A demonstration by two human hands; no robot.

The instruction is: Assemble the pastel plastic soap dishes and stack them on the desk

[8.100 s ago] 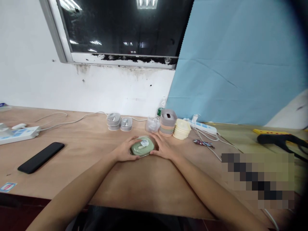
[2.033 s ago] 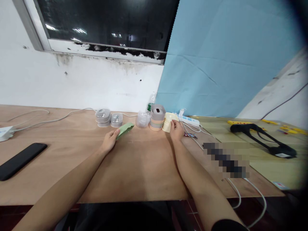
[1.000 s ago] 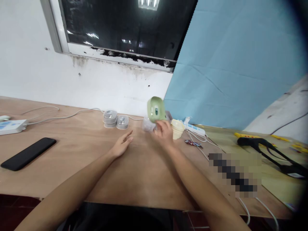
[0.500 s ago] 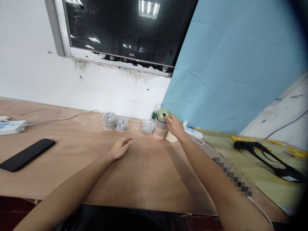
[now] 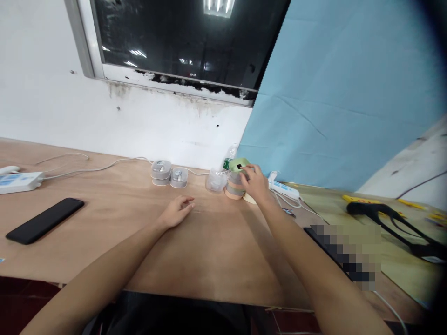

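At the back right, a stack of grey and peach round-cornered containers (image 5: 234,187) stands with a light green container (image 5: 238,164) on top, a small dark square in it. My right hand (image 5: 255,183) reaches to this green container, with its bent fingers and thumb at the near right edge. A cream piece (image 5: 249,198) shows partly behind my wrist. My left hand (image 5: 177,211) rests on the table, fingers loosely stretched and apart, holding nothing. Beyond it stand two grey containers with clear lids, one taller (image 5: 161,172) and one lower (image 5: 179,177).
A clear plastic tub (image 5: 216,180) and a bottle with a green label (image 5: 230,156) stand left of the stack. A black phone (image 5: 45,220) lies at left. White power strips (image 5: 21,182) with cords sit at both sides. A black strap-like frame (image 5: 387,221) lies at right.
My right hand has shifted slightly over the green container, its fingers spreading a little. The view has tilted slightly. My left hand has stayed on the table.
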